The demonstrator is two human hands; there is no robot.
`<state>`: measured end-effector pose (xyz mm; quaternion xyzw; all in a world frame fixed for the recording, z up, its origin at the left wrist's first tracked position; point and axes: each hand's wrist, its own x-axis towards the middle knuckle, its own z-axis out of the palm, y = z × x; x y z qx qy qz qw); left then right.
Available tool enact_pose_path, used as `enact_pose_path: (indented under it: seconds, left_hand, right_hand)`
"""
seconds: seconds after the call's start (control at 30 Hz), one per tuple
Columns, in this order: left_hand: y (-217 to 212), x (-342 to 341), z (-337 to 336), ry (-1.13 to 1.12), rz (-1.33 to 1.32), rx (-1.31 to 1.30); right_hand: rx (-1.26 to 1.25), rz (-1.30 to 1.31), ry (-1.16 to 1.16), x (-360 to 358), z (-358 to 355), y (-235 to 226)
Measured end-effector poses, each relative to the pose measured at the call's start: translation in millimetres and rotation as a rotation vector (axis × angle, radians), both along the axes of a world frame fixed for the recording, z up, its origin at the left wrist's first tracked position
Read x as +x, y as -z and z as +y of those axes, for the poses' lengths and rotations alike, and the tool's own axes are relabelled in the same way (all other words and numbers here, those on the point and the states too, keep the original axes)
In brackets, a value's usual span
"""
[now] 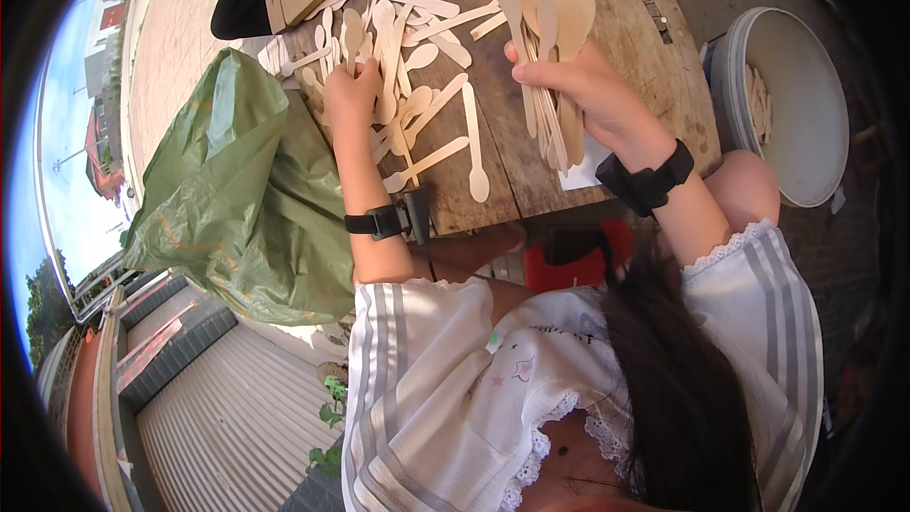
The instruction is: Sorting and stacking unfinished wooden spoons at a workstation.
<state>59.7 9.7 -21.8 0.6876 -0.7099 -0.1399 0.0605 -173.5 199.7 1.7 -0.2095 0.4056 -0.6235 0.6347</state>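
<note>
An outdoor craft workplace, set up in the open air: a rough plank bench point(493, 147) strewn with loose wooden spoons point(417, 57), a white bucket point(801, 104) beside it holding more wooden pieces, and a big green plastic sack point(237, 190) on paved ground. Blue sky, buildings and a corrugated roof point(227, 417) show around the rim.

Bright daylight scene, strongly warped by a fisheye lens.

Hard sun is thrown across the wooden table point(654, 28) and the green plastic bag point(237, 180), where glare is seen on the folds. Straight edges are bent toward the rim, which is closed in by a black vignette. The centre is rendered sharp; softness is found at the edges.
</note>
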Motion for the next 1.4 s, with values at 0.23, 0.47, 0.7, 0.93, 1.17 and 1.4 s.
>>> enact_pose_path:
  seconds: [0.23, 0.47, 0.7, 0.93, 1.17, 1.4]
  left_hand:
    - [-11.9, 7.5, -4.9, -0.016, 0.214, 0.006]
    - [-0.8, 16.8, -5.7, -0.129, 1.109, -0.076]
    - [9.6, 13.4, -1.7, -0.035, 0.225, 0.02]
    - [7.5, -1.3, -2.8, 0.014, 0.163, 0.086]
    - [-5.8, -4.2, -8.7, 0.043, -0.02, 0.133]
    - [4.9, 19.1, -21.4, -0.038, 0.3, -0.217]
  right_hand:
    - [0.009, 0.004, -0.02, -1.5, -0.7, -0.3]
    - [0.004, 0.01, -0.018, -1.0, -1.5, -0.9]
    - [0.009, 0.004, -0.03, -1.7, -1.0, -2.1]
    - [-0.004, 0.016, -0.024, -1.8, 0.0, -5.6]
    - [-0.006, 0.024, -0.039, -2.9, 0.4, -4.8]
    - [-0.011, 0.045, -0.052, -2.3, -1.3, -2.7]
